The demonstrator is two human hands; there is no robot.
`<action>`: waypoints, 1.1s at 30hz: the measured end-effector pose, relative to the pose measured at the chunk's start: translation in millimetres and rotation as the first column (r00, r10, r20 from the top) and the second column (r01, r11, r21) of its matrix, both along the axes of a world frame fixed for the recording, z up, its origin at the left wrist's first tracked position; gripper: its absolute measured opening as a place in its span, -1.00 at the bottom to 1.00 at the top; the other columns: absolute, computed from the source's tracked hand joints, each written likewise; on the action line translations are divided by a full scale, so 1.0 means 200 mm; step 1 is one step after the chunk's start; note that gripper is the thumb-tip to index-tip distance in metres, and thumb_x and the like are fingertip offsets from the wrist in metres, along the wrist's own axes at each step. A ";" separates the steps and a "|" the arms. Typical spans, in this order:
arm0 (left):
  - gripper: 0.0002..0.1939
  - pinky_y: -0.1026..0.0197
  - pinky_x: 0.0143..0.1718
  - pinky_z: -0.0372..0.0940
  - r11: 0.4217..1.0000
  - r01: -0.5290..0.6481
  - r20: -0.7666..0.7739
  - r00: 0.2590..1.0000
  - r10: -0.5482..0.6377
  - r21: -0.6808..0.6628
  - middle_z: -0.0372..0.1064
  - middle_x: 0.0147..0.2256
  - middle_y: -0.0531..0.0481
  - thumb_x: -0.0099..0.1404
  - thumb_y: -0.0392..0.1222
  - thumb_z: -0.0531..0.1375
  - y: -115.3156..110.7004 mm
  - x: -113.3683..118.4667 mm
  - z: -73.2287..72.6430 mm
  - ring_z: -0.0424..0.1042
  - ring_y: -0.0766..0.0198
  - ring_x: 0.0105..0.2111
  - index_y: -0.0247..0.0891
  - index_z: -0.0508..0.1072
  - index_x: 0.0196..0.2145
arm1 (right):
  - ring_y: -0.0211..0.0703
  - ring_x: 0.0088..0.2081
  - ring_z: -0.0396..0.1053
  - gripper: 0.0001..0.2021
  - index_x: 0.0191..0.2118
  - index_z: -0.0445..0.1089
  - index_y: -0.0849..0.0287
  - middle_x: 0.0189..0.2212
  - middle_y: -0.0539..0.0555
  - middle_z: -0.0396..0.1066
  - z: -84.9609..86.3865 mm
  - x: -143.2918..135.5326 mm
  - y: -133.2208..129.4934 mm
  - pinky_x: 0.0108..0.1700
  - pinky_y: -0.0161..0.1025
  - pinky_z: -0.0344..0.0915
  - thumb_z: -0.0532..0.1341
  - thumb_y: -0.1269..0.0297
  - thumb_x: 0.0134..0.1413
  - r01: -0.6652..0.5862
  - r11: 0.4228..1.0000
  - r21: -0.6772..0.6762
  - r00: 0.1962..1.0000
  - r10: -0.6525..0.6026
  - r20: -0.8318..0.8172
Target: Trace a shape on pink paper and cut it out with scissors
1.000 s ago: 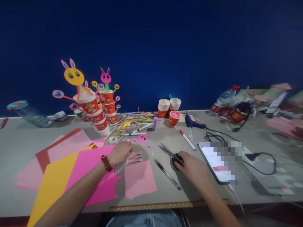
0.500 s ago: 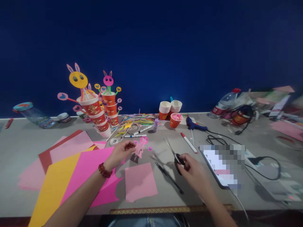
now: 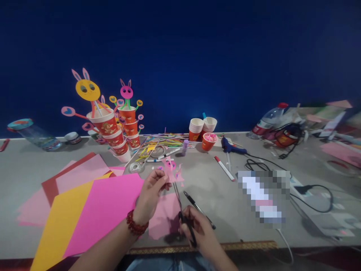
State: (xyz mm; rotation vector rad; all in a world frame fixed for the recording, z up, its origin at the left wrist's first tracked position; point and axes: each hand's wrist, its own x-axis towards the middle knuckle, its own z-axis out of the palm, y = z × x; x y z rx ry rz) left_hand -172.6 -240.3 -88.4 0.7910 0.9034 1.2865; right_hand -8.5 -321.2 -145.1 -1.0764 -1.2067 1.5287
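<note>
From here I can see the left hand [image 3: 154,186], its fingers closed in a pinch on a ragged pink paper scrap [image 3: 172,171] held above the bench [image 3: 214,195], while the right hand [image 3: 196,227] has its fingers curled through the handles of the scissors [image 3: 180,207], the blades pointing up at the scrap's lower edge. Below them a pink sheet [image 3: 163,218] lies on the bench, a black pen [image 3: 199,209] slants just to its right, and the bright magenta paper [image 3: 107,210] spreads near the left wrist, partly over the yellow paper [image 3: 62,210].
</note>
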 end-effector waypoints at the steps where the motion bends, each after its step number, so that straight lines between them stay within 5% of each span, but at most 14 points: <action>1: -0.79 0.29 -0.33 0.25 1.000 0.001 -0.011 1.000 -0.001 0.010 0.34 -0.43 0.11 0.20 -0.14 0.34 -0.01 0.01 0.00 0.36 0.36 -0.43 -0.23 0.36 -0.38 | -0.32 -0.53 0.11 -0.60 -0.41 0.16 0.10 -0.51 -0.10 0.12 -0.01 0.00 0.01 -0.54 -0.39 0.13 0.34 -0.04 0.00 0.006 1.000 0.012 1.000 -0.006 -0.015; 9: -0.82 0.24 -0.28 0.25 1.000 0.002 -0.018 1.000 -0.002 -0.011 0.37 -0.36 0.05 0.21 -0.14 0.33 -0.05 0.07 -0.05 0.34 0.34 -0.41 -0.25 0.40 -0.37 | -0.47 -0.70 -0.01 -0.58 -0.39 0.14 0.09 -0.55 -0.17 0.09 -0.02 -0.05 0.06 -0.72 -0.46 0.06 0.30 -0.10 0.07 -0.007 0.999 -0.038 0.986 0.000 -0.169; 17: -0.76 0.27 -0.31 0.28 0.991 -0.001 0.161 0.987 0.023 -0.134 0.33 -0.41 0.06 0.10 -0.17 0.41 -0.03 0.09 -0.06 0.33 0.33 -0.38 -0.26 0.41 -0.43 | -0.49 -0.69 0.00 -0.63 -0.37 0.18 0.11 -0.54 -0.18 0.12 -0.09 -0.06 0.08 -0.72 -0.51 0.13 0.32 -0.01 0.10 0.035 0.999 -0.040 0.989 -0.041 -0.144; 33: -0.75 0.26 -0.27 0.31 0.979 0.003 0.281 0.958 0.055 -0.202 0.33 -0.42 0.07 0.06 -0.19 0.43 -0.04 0.11 -0.08 0.35 0.34 -0.37 -0.27 0.41 -0.43 | -0.49 -0.73 -0.03 -0.47 -0.40 0.14 0.10 -0.57 -0.19 0.07 -0.03 -0.10 0.10 -0.75 -0.45 0.06 0.30 -0.27 -0.04 0.049 0.993 -0.109 0.990 -0.063 -0.125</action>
